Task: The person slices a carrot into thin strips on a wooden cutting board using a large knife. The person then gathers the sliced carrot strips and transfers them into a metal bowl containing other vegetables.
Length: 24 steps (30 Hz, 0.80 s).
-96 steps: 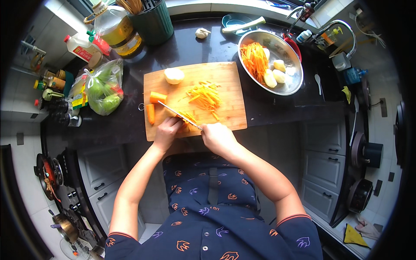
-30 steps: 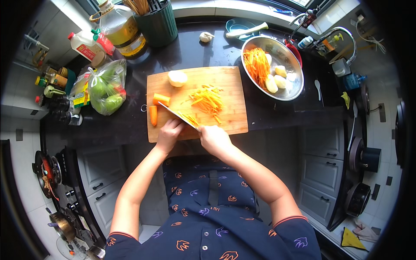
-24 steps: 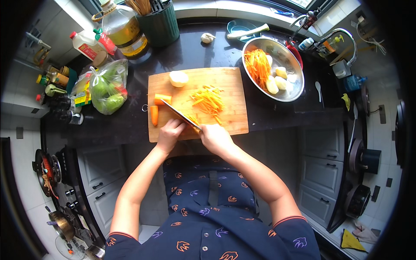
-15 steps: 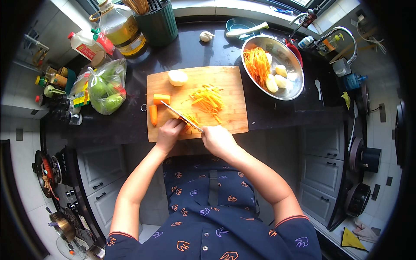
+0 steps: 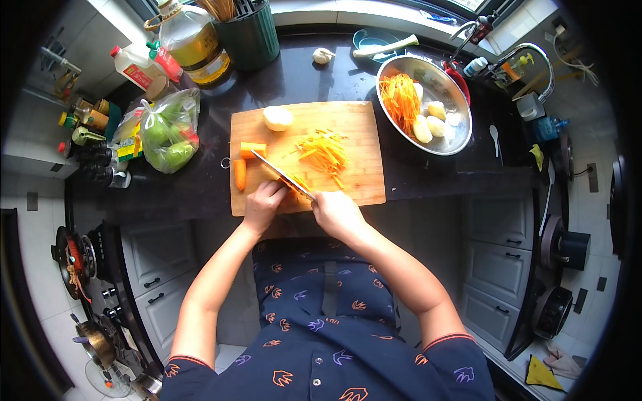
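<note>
Two carrot chunks (image 5: 253, 150), one knife (image 5: 282, 175)

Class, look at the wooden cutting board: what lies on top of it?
On the cutting board lie a pile of carrot strips, two carrot chunks and a pale peeled vegetable. The knife cuts near the front edge; the left hand covers whatever it steadies.

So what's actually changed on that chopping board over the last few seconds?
Very little. The right hand still works the knife in small chops, its blade angle shifting slightly, while the left hand keeps pinning the carrot piece at the board's near edge. The pile of carrot strips, two carrot chunks, the potato and the steel bowl stayed put.
</note>
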{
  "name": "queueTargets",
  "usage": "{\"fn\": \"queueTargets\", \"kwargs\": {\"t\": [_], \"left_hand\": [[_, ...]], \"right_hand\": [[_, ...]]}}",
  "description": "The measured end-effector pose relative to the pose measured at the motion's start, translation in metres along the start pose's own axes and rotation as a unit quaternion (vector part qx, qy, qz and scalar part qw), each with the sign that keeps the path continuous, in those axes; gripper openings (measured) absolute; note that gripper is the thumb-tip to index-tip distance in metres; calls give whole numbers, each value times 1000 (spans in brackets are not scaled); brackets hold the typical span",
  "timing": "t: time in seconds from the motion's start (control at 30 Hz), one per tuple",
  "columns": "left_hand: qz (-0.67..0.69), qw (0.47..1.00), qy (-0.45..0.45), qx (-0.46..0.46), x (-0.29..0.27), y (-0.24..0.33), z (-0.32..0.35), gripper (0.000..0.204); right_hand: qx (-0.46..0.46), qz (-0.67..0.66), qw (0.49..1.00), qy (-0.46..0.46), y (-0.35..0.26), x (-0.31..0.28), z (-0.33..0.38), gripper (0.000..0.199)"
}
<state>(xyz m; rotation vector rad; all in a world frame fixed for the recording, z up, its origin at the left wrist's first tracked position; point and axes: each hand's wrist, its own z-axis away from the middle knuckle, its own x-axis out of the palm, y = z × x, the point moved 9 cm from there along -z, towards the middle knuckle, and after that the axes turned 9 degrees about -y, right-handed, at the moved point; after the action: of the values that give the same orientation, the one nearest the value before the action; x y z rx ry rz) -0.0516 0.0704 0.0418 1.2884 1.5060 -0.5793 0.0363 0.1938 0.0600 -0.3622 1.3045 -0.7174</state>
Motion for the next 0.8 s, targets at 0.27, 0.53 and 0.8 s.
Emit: {"fn": "queueTargets", "kwargs": {"t": [0.27,0.53,0.8], "left_hand": [[5,1000,4,-19,0,-3,1,12],[1,1000,18,-5,4,-6,7,13],[26,999,17,-13,1,-8,3,14]], "right_hand": [[26,20,999,-22,0,-9,11,20],[15,18,999,-24,-4,-8,15,19],[10,26,999,-30,-5,-9,15,18]]}}
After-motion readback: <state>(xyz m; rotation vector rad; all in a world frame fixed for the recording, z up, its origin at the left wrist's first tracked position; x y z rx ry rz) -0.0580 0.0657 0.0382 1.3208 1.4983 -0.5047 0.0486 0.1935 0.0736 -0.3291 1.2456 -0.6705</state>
